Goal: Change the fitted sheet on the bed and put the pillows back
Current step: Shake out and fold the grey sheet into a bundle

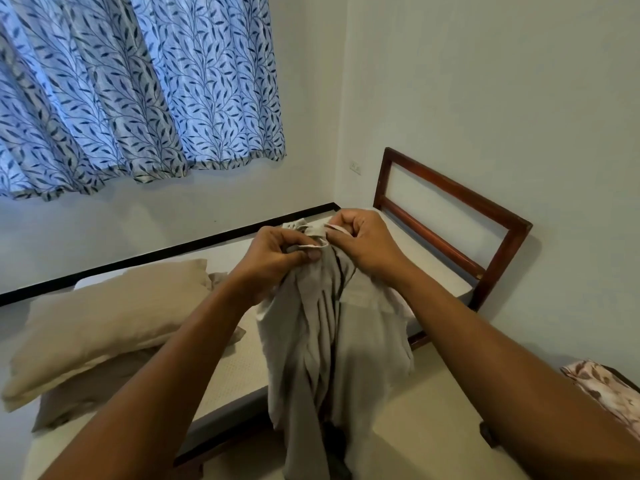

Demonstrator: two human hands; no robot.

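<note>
Aloft, sheet edge [310, 232] in left hand [277, 256] and right hand [365, 244].

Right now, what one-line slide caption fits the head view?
Left hand and right hand pinch the bunched edge of a grey fitted sheet above the bare mattress, pillows stacked aside.

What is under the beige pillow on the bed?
A darker pillow lies under the beige pillow, its lower edge poking out, on the bare mattress. The rest of the darker pillow is covered, so how far it reaches cannot be seen.
</note>
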